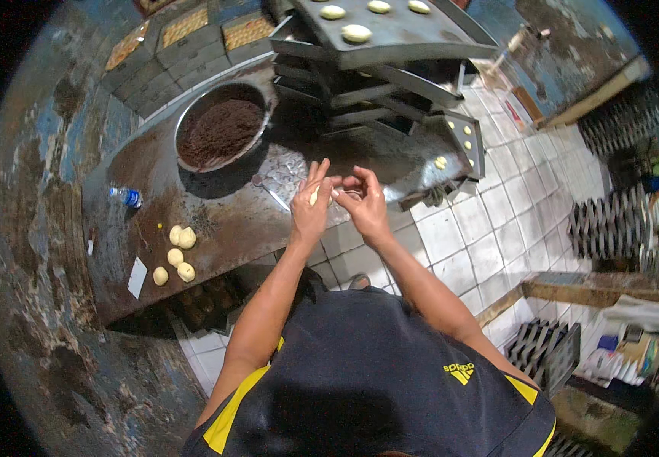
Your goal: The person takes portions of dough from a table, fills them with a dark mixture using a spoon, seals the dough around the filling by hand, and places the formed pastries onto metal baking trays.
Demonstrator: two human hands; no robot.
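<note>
So the left hand (310,204) has a small pale dough piece (314,196) cupped against its palm, fingers curled loosely round it, held up above the near edge of the counter (215,221). The right hand (363,199) is just beside it, thumb and fingertips pinched together (can't tell if there's a bit of dough in the pinch). My guess is that the stuff handles light, soft and a bit tacky, so cradle it from underneath, don't squeeze. More dough balls (177,255) sit toward the counter's left end, and the metal bowl of brown filling (221,129) is at the far edge.
</note>
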